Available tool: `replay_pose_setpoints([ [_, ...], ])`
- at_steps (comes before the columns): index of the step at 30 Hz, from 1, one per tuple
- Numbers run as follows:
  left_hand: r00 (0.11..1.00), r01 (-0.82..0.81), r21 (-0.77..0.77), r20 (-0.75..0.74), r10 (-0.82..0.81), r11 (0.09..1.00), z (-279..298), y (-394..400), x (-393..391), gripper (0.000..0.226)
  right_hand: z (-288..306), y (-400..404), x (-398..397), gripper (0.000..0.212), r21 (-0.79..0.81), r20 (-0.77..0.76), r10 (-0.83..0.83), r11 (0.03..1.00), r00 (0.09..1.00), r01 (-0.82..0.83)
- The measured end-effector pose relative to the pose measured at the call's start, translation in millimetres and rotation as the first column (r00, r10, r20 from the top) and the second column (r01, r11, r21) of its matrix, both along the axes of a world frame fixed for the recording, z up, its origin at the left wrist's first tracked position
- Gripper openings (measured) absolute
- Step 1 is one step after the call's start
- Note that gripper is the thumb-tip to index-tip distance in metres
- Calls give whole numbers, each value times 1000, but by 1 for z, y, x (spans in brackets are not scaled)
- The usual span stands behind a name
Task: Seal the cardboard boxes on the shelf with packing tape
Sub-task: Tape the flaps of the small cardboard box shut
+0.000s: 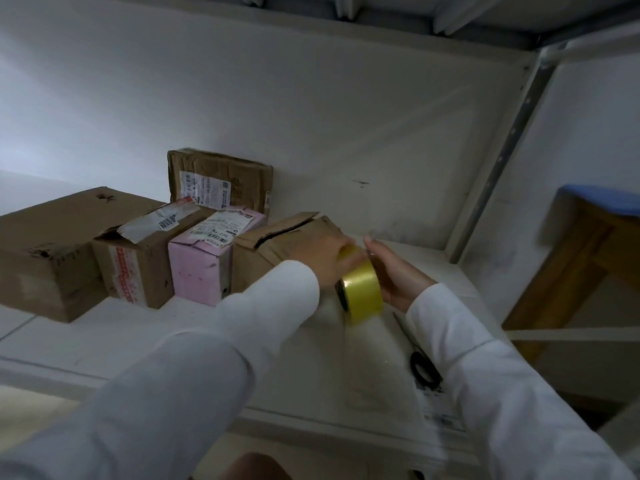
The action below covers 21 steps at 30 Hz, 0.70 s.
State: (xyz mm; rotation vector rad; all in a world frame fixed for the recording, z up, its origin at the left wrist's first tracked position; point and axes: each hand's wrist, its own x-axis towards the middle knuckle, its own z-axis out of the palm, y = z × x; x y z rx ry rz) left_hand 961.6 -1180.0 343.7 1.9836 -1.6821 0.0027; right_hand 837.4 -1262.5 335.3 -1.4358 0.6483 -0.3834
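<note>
I think I am only at the start. None of the boxes looks newly taped, so most of the job is left.

Far left on the white shelf point(114, 336) sits the big brown box point(52, 251). Its top is shut and dented, and I cannot see inside. Next to it, touching, is a smaller brown box point(138, 268) with a torn label flap sticking up. Then comes the pink box point(204, 265) with a white label on top. Behind these a flat brown box point(221, 181) leans on the wall. The last brown box point(277, 244) has a dark open gap between its flaps. I cannot tell what is in any of them.

My left hand point(329, 261) pinches the loose end of the yellow tape roll point(362, 292), right by that last box. My right hand point(394, 271) curls around the roll and holds it above the shelf. Black scissors point(420, 365) lie on the shelf near my right sleeve.
</note>
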Motion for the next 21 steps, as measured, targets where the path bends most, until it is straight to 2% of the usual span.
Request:
replay_pose_setpoints([
  [2, 988, -53, 97, 147, 38, 994, 8, -1, 2, 40, 0, 5, 1, 39, -17, -70, 30, 999, 997, -31],
  [4, 925, -105, 163, 377, 37, 981, 1, -1, 0, 31, -3, 9, 4, 34, -45, -180, -8, 999, 984, -1],
  [5, 895, -119, 168, 445, 32, 979, -6, 0, -2, 27, -2, 10, 6, 30, -40, -216, -48, 998, 975, 40],
  [8, 870, -96, 118, 493, 26, 988, -22, 5, -11, 27, 0, 10, 12, 21, 110, -182, -162, 977, 970, 184],
  [11, 863, -40, 117, 505, -24, 992, -27, 15, -18, 53, -3, 4, 13, 27, 212, -146, -225, 944, 963, 253],
  [13, 766, 50, 35, 640, -60, 998, -32, 19, -17, 67, -6, 0, 12, 30, 239, -138, -251, 930, 958, 278],
  [14, 717, 77, -4, 695, -52, 997, -35, 20, -17, 58, -6, 0, 12, 31, 254, -136, -258, 924, 956, 286],
  [17, 593, 242, -144, 804, -29, 960, -37, 23, -21, 9, -7, -2, 16, 32, 276, -135, -292, 906, 947, 319],
  [18, 572, 279, -148, 819, -40, 949, -35, 25, -24, 4, -6, 0, 17, 33, 279, -134, -297, 904, 945, 324],
  [21, 550, 355, -129, 830, -95, 926, -36, 27, -26, 13, -5, 0, 18, 35, 264, -139, -299, 908, 944, 326],
])
